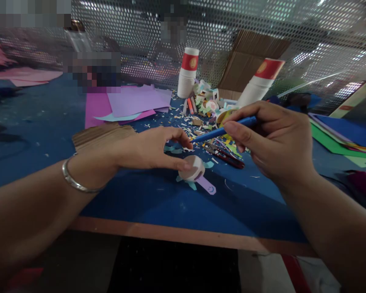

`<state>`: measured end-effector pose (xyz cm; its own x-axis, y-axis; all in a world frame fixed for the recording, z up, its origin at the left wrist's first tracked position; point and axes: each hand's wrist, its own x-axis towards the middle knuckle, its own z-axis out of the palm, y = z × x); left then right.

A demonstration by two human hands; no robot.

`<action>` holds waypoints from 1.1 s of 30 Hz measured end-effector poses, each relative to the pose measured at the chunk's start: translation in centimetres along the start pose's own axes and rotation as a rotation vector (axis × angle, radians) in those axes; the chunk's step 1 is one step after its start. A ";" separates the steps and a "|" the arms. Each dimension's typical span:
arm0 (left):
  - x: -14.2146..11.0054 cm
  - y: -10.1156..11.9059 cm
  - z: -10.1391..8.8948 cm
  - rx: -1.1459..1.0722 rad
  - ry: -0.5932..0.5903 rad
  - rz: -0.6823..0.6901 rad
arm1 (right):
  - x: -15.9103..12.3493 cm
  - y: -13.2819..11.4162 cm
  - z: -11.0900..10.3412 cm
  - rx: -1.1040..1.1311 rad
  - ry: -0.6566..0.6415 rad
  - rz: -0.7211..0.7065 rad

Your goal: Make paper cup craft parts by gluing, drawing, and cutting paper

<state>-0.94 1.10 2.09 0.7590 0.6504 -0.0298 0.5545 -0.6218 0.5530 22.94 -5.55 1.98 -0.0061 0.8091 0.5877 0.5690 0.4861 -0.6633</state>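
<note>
My right hand (pixel 277 140) pinches a blue felt-tip pen (pixel 215 133) between thumb and fingers, its tip pointing left towards my left fingertips. My left hand (pixel 157 148), with a silver bangle on its wrist, has thumb and fingers apart. Its thumb tip is at the top of a small paper turtle (pixel 195 169), touching or just above it. The turtle has a round whitish body, light blue paper legs and a purple strip (pixel 208 186) bearing a drawn smiling face. Beyond it, dark red-handled thread snips (pixel 225 155) lie on the blue tabletop (pixel 177 207).
Paper scraps (pixel 201 122) litter the middle. Behind stand two stacks of paper cups (pixel 186 79) (pixel 259 83), the right one tilted. Purple paper sheets (pixel 137 99) and corrugated cardboard (pixel 100 136) lie left; coloured sheets (pixel 344 130) lie right. A perforated metal screen (pixel 134 44) closes the back.
</note>
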 end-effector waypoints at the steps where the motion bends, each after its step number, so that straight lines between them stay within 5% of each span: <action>1: 0.0 0.1 0.0 0.015 -0.047 -0.018 | -0.1 0.0 0.0 -0.008 -0.002 -0.004; 12: 0.4 0.4 1.4 -0.005 -0.081 -0.049 | -0.2 -0.2 -0.4 -0.067 0.011 -0.086; 22: 0.9 0.6 2.1 -0.016 -0.072 -0.027 | -0.4 -0.8 -0.2 0.038 -0.169 -0.087; 33: 1.0 0.1 2.9 0.036 -0.017 -0.003 | -0.6 -0.6 0.4 -0.160 -0.241 -0.188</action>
<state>0.92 0.41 -0.29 0.7627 0.6451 -0.0462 0.5687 -0.6349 0.5229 22.27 -6.16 1.82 -0.3063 0.7745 0.5535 0.6609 0.5915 -0.4619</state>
